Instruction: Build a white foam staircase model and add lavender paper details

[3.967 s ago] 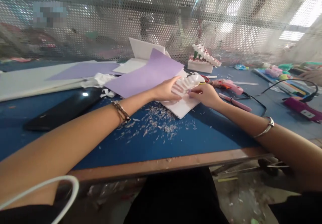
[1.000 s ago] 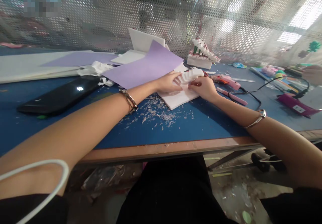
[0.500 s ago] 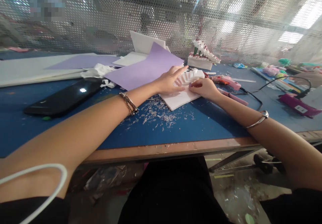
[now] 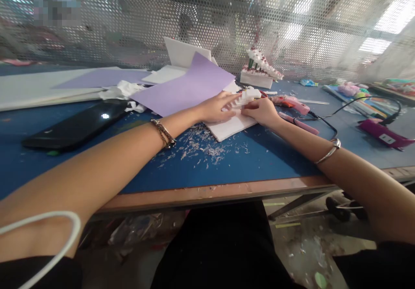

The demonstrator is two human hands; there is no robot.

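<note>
A small white stair-shaped piece (image 4: 249, 94), apparently foam, stands on a white foam board (image 4: 228, 130) in front of me. My left hand (image 4: 218, 108) holds the left side of the stair piece, its fingers lying along the steps. At the other side, my right hand (image 4: 263, 111) pinches the lower edge of the piece, close to the board. Its fingertips are partly hidden behind the thumb and the piece. White shavings (image 4: 210, 150) are scattered on the blue table (image 4: 181, 178) by the board's near corner.
Purple sheets (image 4: 184, 88) and white boards lie behind my left hand. A black phone (image 4: 78, 126) is at the left. To the right are a pink glue gun (image 4: 296, 105) with a black cord and a purple device (image 4: 384, 132). A decorated white model (image 4: 257, 79) stands behind.
My left fingers have lowered from a raised position onto the stair piece. The right hand stays at nearly the same place. The view has shifted slightly.
</note>
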